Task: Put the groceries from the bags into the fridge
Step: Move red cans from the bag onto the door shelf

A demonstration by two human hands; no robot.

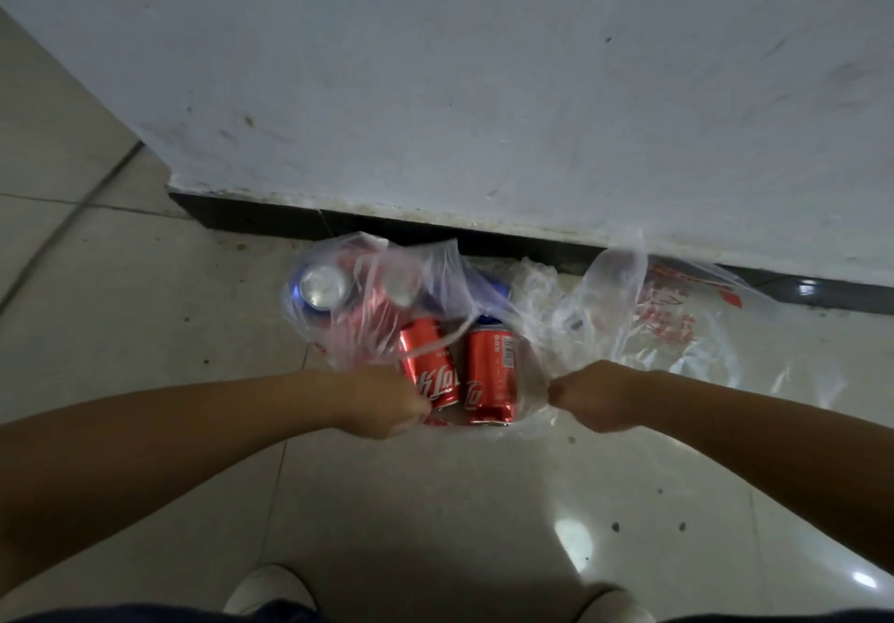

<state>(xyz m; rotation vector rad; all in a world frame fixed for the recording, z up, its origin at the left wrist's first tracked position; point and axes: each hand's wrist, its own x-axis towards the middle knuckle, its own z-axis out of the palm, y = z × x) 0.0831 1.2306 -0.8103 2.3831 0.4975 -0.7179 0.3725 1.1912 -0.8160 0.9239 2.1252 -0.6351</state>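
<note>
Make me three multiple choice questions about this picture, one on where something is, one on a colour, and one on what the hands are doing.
1. Where does the clear plastic bag of drink cans sit?
A. On the tiled floor by the white wall
B. On a fridge shelf
C. On a chair

2. What colour are the two cans nearest the hands?
A. Green
B. Red
C. Yellow

3. What are the hands doing?
A. Hanging idle
B. Holding one can each, lifted clear
C. Both gripping the bag's plastic

Answers:
1 A: the bag rests on the pale floor tiles against the wall's dark skirting.
2 B: the left red can and the right red can lie side by side.
3 C: the left hand and the right hand are fisted on the plastic either side of the cans.
</note>
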